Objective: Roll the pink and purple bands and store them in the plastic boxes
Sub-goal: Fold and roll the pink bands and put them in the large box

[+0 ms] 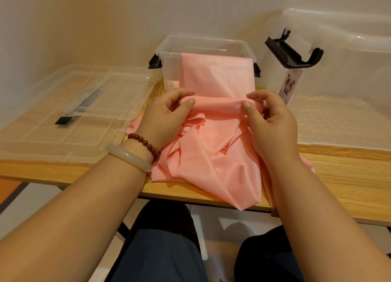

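On the pale wooden counter [349, 175] your left hand [167, 116] and right hand [273, 120] pinch the pink elastic band [211, 154] draped over the clear plastic box [203, 41] at twelve o'clock: rolling looks barely begun, nothing stored.

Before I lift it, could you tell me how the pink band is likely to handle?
Probably floppy: the pink band crumples in loose folds and hangs off the table. Likely light and somewhat slippery, judging by its thin, sheeny surface.

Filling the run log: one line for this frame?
step: rolling | left hand, right hand: pinch pink band | far end: over box rim
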Motion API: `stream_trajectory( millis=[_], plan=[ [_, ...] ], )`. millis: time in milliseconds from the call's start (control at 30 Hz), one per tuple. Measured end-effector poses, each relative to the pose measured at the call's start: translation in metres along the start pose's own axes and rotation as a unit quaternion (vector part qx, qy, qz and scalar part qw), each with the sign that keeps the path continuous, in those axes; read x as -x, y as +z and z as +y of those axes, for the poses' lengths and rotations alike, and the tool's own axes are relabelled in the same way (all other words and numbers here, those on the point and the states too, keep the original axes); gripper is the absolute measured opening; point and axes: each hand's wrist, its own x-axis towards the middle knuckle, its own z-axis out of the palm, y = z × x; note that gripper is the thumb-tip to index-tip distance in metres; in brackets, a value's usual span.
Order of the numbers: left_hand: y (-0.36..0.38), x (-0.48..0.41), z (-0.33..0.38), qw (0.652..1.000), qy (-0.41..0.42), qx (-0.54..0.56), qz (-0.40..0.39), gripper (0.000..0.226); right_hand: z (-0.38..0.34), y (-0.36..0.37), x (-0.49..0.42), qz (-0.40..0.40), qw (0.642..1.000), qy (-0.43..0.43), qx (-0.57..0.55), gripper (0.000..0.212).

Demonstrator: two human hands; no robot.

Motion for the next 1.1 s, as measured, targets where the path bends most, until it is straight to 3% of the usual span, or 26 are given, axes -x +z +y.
stream_trajectory(
  millis=[100, 300, 567, 867, 1000, 1100],
  plan=[
    [-0.002, 0.000, -0.003, 0.999, 0.024, -0.018, -0.014, 0.027, 0.001, 0.000, 0.000, -0.003, 1.000, 0.008, 0.004, 0.016],
    [-0.005, 0.000, -0.011, 0.992, 0.047, -0.110, 0.034, 0.025, 0.000, -0.002, 0.002, -0.040, 0.999, 0.018, 0.016, 0.036],
    [-0.004, 0.000, -0.009, 0.998, 0.035, -0.040, 0.037, 0.024, 0.001, -0.001, 0.000, -0.016, 0.999, -0.024, 0.031, 0.016],
    [-0.005, 0.001, -0.008, 0.995, 0.046, -0.074, 0.041, 0.024, -0.001, -0.002, 0.002, -0.028, 0.999, -0.022, 0.022, 0.019],
    [-0.005, 0.000, -0.009, 0.996, 0.046, -0.079, 0.017, 0.024, 0.001, -0.001, 0.001, -0.037, 0.999, -0.021, 0.032, 0.030],
    [-0.006, -0.001, -0.011, 0.995, 0.042, -0.087, 0.019, 0.024, 0.002, -0.001, 0.000, -0.031, 0.999, -0.019, 0.038, 0.025]
  ],
)
